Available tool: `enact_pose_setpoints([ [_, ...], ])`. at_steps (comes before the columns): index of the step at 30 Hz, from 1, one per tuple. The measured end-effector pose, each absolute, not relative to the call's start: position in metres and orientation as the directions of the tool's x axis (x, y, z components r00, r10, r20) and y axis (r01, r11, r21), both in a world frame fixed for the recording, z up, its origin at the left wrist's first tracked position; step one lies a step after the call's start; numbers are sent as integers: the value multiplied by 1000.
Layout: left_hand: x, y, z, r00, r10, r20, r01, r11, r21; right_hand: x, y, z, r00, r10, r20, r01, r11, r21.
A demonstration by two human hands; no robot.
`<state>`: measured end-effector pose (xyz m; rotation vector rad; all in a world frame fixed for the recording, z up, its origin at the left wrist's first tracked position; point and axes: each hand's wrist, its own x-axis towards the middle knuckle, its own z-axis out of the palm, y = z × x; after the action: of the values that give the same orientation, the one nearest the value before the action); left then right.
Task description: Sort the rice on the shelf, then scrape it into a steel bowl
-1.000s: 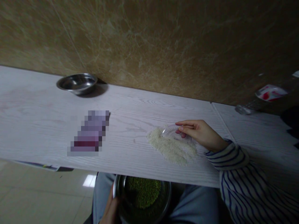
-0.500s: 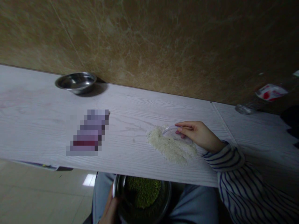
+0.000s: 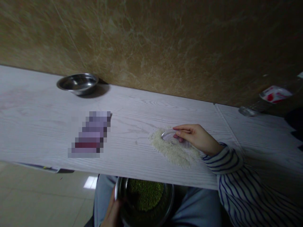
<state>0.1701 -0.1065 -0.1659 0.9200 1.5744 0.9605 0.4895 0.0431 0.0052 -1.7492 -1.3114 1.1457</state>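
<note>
Shifted slightly left with the right hand (image 3: 201, 137), pinching a clear plastic piece (image 3: 167, 136) at the rice (image 3: 167, 150) on the table (image 3: 129, 126). Below its edge, holding a bowl (image 3: 167, 209) of green beans (image 3: 148, 195) with the left hand (image 3: 112, 210).

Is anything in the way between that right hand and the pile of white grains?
Only the clear plastic piece that the right hand itself holds, at the far part of the white grains; nothing else visible stands between them.

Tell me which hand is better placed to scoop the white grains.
Probably the right hand: it holds a clear plastic piece at the white grains, while the left hand holds the steel bowl below the tabletop.
</note>
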Motion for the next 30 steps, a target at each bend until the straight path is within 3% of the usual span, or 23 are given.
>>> enact_pose_setpoints([
  [7,166,-108,-175,-181,912,-367,119,391,913,483,43,12,43,971,-236,381,-234,-894],
  [15,160,-86,-186,-224,876,-426,115,458,881,472,44,18,125,972,-199,464,-234,-854],
  [20,155,-44,-191,-216,867,-450,4,462,887,455,49,20,132,972,-195,488,-235,-840],
  [26,159,-48,-192,-231,837,-495,-140,475,869,448,49,22,39,975,-220,478,-211,-853],
  [30,158,-47,-191,-210,826,-522,-202,486,850,454,46,25,71,977,-201,490,-209,-846],
])
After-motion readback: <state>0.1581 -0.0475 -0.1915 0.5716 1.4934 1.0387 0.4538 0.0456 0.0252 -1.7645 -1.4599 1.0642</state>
